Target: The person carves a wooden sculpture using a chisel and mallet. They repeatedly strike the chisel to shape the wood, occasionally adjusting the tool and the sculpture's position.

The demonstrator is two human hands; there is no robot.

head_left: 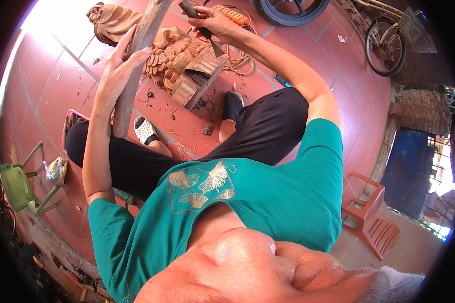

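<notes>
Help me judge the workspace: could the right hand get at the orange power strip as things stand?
Probably yes: nothing visible blocks the right hand from the nearby power strip, though the chisel it holds may need setting down.

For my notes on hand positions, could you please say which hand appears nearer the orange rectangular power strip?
Right: the right hand, holding a dark-handled metal chisel, appears just left of the power strip; the left hand, holding a long grey wooden bar, is farther left and lower.
</notes>
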